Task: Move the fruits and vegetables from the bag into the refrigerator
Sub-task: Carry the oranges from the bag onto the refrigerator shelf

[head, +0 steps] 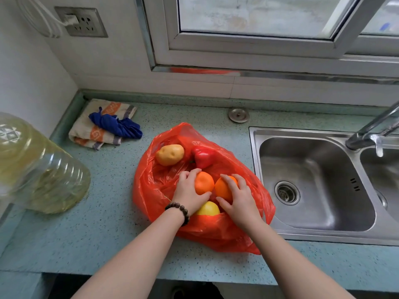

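Head view: your left hand (187, 192) curls over one round orange fruit (204, 182); your right hand (239, 196) cups a second orange fruit (223, 188). Both lie inside the open red plastic bag (155, 190) on the speckled green countertop (108, 234). Risk: lifting both together may snag the thin film (smooth, glossy skins slip easily) and roll them toward the steel sink (313, 190).

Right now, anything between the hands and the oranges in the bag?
Nothing visible. The left hand grips one orange, the right hand the other orange, inside the open red bag. The refrigerator is out of view, so that path cannot be judged.
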`<state>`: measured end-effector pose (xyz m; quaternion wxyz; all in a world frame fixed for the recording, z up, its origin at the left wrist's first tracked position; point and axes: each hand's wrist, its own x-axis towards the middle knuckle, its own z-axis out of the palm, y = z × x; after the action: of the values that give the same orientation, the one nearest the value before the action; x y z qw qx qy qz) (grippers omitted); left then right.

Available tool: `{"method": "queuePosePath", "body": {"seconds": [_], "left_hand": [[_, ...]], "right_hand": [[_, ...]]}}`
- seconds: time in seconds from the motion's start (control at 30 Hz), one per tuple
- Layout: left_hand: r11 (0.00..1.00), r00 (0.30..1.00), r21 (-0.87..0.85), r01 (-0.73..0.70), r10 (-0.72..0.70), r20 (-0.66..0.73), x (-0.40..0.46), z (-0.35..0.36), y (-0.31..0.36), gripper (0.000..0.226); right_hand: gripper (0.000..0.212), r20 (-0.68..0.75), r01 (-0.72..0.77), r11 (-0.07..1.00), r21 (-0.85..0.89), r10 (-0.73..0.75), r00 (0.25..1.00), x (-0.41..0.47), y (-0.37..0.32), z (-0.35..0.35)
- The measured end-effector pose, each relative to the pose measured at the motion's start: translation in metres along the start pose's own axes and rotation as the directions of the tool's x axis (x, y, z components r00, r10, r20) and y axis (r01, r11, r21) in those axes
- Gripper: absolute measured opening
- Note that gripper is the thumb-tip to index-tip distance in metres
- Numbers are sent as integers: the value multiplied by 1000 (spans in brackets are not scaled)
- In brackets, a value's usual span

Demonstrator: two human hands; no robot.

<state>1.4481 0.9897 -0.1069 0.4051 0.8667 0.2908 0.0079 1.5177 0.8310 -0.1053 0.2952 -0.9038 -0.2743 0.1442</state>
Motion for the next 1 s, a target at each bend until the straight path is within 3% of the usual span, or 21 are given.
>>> {"method": "queuePosePath", "body": {"seconds": [0.37,0.57,0.8,1.0], "left_hand": [[951,944,-37,-308,300,-139,-38,-53,38,72],[859,863,-89,-505,503,-47,-67,-28,78,72],[748,696,-214,-629,664,274,-144,61,129,73],[633,431,-349,-690,748,505,-251,143,172,72]], "right_hand": [[65,-354,26,999,47,-7,935,-32,-44,-53],[64,-541,-125,987,102,161,825,-109,-20,-76],[63,-698,-408,886,223,437,568,-258,28,-79],[65,-780,-544,742,392,581,231,-404,57,-70]]}}
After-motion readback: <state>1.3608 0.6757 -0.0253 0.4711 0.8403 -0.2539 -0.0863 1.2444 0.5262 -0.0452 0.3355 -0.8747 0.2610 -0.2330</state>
